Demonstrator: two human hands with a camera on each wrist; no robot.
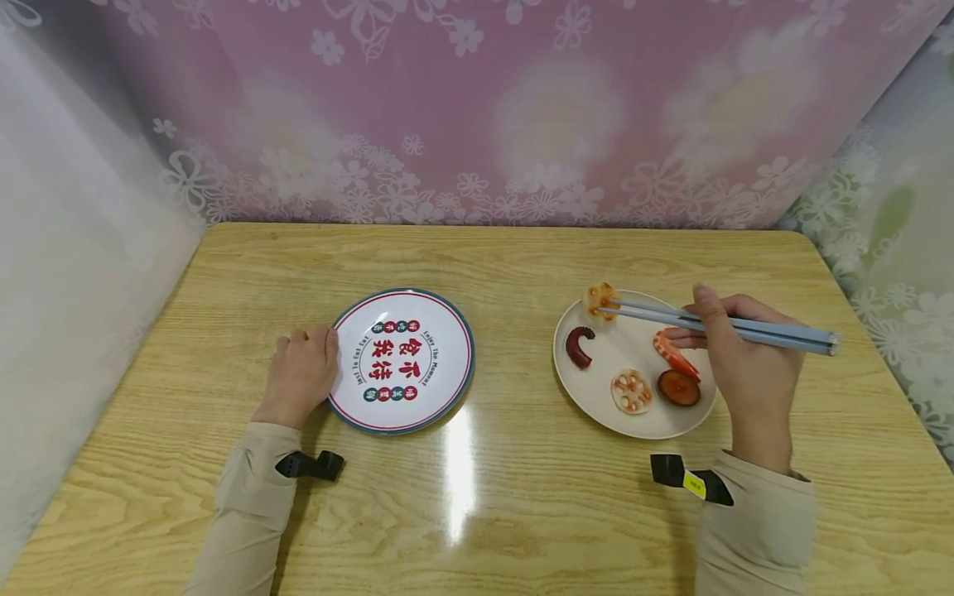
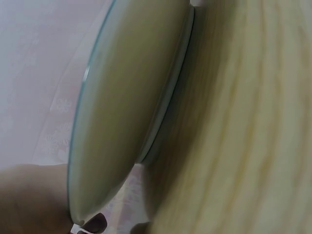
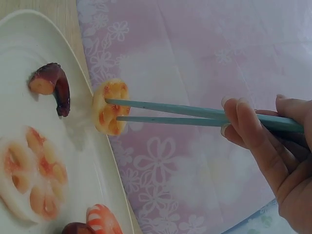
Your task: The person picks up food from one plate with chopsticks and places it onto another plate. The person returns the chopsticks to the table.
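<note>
Head view: left hand (image 1: 300, 368) grips printed plate (image 1: 449, 356); right hand (image 1: 749, 356), holding chopsticks (image 1: 775, 332), obscures beige plate's edge (image 1: 596, 399) beside shrimp (image 1: 677, 357).

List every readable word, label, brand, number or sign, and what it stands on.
"Enjoy The Moment": on the printed plate.
"食不我待": large red characters, same plate.
Other curved line, same plate: too small.
Circled characters, same plate: too small.
Yellow label, right wrist strap: too small.
</note>
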